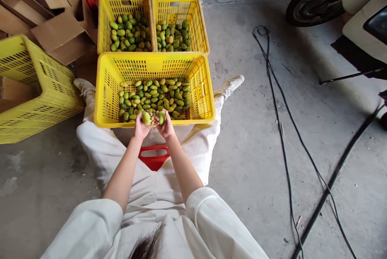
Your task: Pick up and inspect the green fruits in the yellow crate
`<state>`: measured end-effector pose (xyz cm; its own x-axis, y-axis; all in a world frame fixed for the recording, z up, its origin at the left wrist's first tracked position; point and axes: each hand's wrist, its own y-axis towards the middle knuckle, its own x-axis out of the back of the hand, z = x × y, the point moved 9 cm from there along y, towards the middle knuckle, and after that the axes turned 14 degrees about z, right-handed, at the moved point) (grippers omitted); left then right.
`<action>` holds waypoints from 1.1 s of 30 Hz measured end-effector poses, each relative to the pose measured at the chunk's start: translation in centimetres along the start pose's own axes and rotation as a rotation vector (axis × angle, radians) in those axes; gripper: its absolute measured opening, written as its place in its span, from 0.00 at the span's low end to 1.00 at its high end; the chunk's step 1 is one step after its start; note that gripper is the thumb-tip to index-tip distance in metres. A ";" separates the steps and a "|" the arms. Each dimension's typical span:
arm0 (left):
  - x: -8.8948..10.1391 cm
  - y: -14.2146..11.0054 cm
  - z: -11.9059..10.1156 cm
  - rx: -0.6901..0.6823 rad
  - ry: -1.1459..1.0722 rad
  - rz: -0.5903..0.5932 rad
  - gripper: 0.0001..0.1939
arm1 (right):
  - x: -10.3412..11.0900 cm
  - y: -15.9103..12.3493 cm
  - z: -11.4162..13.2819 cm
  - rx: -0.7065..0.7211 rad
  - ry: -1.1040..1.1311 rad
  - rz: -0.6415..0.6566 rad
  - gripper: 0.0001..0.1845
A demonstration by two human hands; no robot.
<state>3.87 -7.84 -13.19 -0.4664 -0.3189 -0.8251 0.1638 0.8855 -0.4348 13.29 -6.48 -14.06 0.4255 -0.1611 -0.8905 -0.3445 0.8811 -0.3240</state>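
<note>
A yellow plastic crate (109, 89) stands on the floor between my legs, its bottom covered with several green oval fruits (157, 93). Both hands are raised over its near rim. My left hand (141, 126) is closed around a green fruit (146, 118). My right hand (165, 126) grips another green fruit (161, 117). The two hands touch each other at the fingers. I sit on a red stool (153, 158) in white clothing.
Two more yellow crates (105, 13) (198, 21) with green fruits stand behind the near one. A tipped yellow crate (36, 89) lies left, with cardboard boxes (57, 33) behind. Black cables (281, 130) run across the concrete floor; a vehicle (356, 13) is at top right.
</note>
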 end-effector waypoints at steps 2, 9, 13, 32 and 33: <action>0.1 -0.1 -0.1 0.004 -0.037 -0.009 0.11 | -0.1 -0.1 0.0 -0.023 0.052 0.010 0.09; 0.5 -0.2 -0.1 -0.025 -0.102 -0.056 0.14 | -0.2 -0.2 0.0 -0.029 0.163 0.012 0.15; 0.1 -0.2 0.0 -0.024 -0.085 -0.016 0.11 | 0.0 -0.3 -0.1 -0.012 0.161 -0.024 0.06; 0.6 -0.2 -0.3 -0.079 -0.139 -0.082 0.17 | -0.4 0.1 0.4 0.020 0.116 0.023 0.15; 0.6 -0.2 -0.2 -0.076 -0.141 -0.087 0.16 | -0.3 0.2 0.3 0.016 0.109 0.023 0.16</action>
<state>3.37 -8.13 -13.57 -0.3488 -0.4348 -0.8302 0.0596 0.8738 -0.4827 13.36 -6.14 -13.73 0.3235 -0.1877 -0.9275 -0.3394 0.8919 -0.2988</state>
